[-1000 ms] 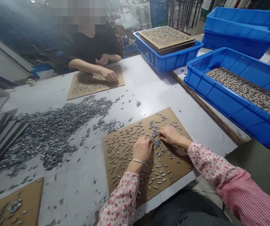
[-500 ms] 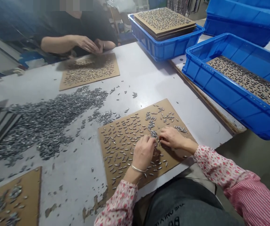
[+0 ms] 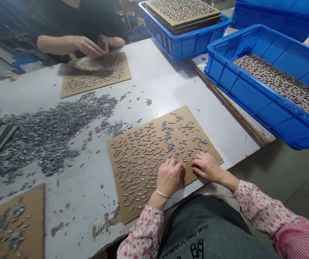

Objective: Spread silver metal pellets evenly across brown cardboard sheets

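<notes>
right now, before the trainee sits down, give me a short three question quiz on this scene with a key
1. Multiple choice: where are the wearer's left hand and right hand?
(a) resting in the lap
(b) over the cardboard sheet in front
(c) raised overhead
2. True or false: the blue bin nearest on the right has a piece-covered board inside it.
3. Fill in: the big loose heap of small grey pieces lies on the ____.

Key:
1. b
2. true
3. white table
</notes>
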Demonstrator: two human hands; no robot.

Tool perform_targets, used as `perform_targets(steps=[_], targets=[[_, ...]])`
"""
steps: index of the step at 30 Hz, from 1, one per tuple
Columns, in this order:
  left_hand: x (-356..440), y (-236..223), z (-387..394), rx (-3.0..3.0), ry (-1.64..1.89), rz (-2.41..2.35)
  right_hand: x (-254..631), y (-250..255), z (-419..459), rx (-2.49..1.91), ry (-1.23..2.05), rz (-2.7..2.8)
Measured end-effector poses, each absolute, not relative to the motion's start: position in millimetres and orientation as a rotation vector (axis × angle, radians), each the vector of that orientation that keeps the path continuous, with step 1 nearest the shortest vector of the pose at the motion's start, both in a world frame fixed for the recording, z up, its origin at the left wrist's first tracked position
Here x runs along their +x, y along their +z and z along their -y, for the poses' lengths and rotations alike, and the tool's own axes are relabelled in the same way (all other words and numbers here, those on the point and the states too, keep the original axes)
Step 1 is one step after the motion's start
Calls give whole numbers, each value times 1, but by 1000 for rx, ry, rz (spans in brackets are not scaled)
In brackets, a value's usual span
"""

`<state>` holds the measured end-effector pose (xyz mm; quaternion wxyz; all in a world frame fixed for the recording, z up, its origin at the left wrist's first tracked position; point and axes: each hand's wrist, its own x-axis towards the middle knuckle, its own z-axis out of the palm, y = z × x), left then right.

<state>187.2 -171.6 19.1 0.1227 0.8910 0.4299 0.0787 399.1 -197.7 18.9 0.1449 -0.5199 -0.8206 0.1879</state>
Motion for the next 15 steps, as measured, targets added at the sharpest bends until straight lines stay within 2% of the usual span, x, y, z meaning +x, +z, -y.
perform_targets(steps=[6, 15], targets=[[176, 36, 190, 2452, 361, -1311, 403, 15, 208, -1618, 465, 2325], [190, 20, 224, 2609, 167, -1418, 398, 12, 209, -1636, 427, 2451]])
